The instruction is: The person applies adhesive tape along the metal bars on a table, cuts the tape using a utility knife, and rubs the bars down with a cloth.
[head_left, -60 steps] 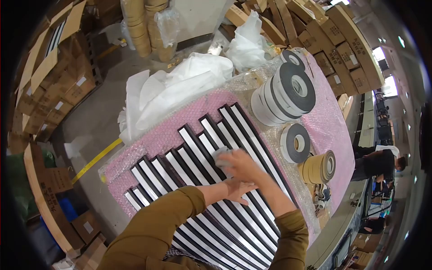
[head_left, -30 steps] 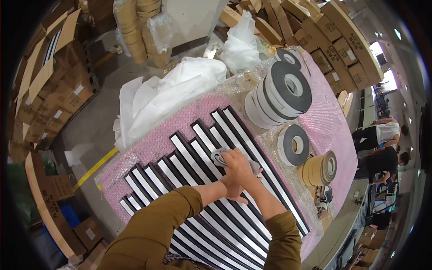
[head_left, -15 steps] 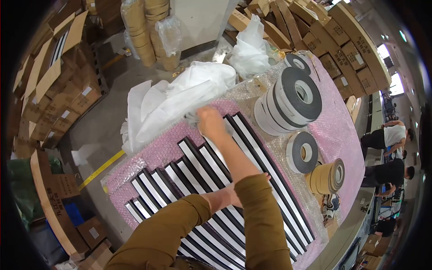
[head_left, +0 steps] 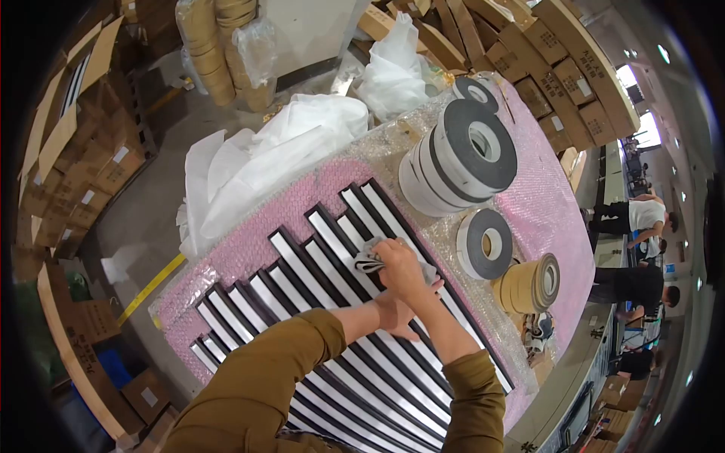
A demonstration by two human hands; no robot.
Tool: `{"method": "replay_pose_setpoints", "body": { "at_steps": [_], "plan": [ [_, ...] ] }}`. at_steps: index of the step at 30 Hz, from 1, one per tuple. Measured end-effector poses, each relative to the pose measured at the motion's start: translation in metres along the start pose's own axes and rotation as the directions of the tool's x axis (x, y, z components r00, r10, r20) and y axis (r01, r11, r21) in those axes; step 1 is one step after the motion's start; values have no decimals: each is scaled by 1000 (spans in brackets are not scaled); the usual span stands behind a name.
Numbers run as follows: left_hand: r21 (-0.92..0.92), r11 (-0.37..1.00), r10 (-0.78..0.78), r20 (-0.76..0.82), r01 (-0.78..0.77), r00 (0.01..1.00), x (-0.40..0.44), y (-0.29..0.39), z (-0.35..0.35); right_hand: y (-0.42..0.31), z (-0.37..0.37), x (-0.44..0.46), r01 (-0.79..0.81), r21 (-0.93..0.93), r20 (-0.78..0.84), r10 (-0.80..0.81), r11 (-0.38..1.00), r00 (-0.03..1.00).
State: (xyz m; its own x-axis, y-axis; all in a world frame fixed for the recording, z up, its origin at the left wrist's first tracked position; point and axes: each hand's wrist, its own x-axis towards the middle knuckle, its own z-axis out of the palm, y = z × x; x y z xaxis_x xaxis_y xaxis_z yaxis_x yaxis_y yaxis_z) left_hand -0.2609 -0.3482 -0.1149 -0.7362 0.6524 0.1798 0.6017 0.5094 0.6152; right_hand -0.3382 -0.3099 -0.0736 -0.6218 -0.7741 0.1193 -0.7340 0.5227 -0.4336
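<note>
My right hand (head_left: 402,268) is closed on a grey cloth (head_left: 370,260), which lies against the black-and-white strips. Just below it, partly under my right forearm, my left hand (head_left: 394,315) rests on the strips with its fingers spread. Several long strips (head_left: 302,264) lie side by side, their upper ends staggered, on pink bubble wrap (head_left: 249,253). To the right of the strips are a tall stack of grey and white tape rolls (head_left: 461,162), a single grey roll (head_left: 484,244) and tan rolls (head_left: 521,287).
White foam sheeting (head_left: 279,143) is heaped at the table's far left edge. Cardboard boxes (head_left: 94,151) stand at the left, and more boxes (head_left: 566,75) are piled at the back right. Two people (head_left: 634,287) are near a bench at the far right.
Since half a second ago, my right hand has come back from the strips' far ends with the cloth, down to the middle of the strips. My left hand stays low on them.
</note>
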Motion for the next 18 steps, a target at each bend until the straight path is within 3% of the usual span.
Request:
{"method": "replay_pose_setpoints", "body": {
  "at_steps": [6, 9, 10, 12, 13, 14, 16, 17, 18],
  "plan": [
    [30, 999, 24, -55, -22, 998, 11, -9, 3, -13, 28, 97, 80, -40, -81, -83, 996, 993],
    [361, 932, 96, -222, -10, 970, 20, -27, 52, -11, 44, 133, 106, -41, -102, -109, 994, 989],
    [371, 929, 94, -222, -5, 970, 15, -24, 36, -12, 46, 145, 97, -40, -91, -101, 994, 991],
    [-77, 997, 13, -144, -24, 990, 5, -9, 7, -7, 38, 141, 72, -53, -86, -76, 996, 993],
    [-299, 954, -9, -100, -22, 995, 6, -5, -11, -6, 10, 131, 85, 59, -187, -73, 995, 980],
    [-302, 953, 0, -114, -35, 993, 9, -2, -23, -5, -17, 117, 108, 170, -275, -58, 979, 960],
    [88, 996, 15, 63, -21, 998, 11, 8, -38, 4, -58, 80, 67, 101, -250, -40, 993, 967],
    [293, 955, -5, 152, -40, 988, 11, 10, -42, 15, -67, 59, 50, 87, -170, -35, 995, 985],
    [295, 954, 2, 152, -47, 988, 12, 9, -38, 24, -68, 37, 34, 74, -94, -27, 997, 995]
  ]
}}
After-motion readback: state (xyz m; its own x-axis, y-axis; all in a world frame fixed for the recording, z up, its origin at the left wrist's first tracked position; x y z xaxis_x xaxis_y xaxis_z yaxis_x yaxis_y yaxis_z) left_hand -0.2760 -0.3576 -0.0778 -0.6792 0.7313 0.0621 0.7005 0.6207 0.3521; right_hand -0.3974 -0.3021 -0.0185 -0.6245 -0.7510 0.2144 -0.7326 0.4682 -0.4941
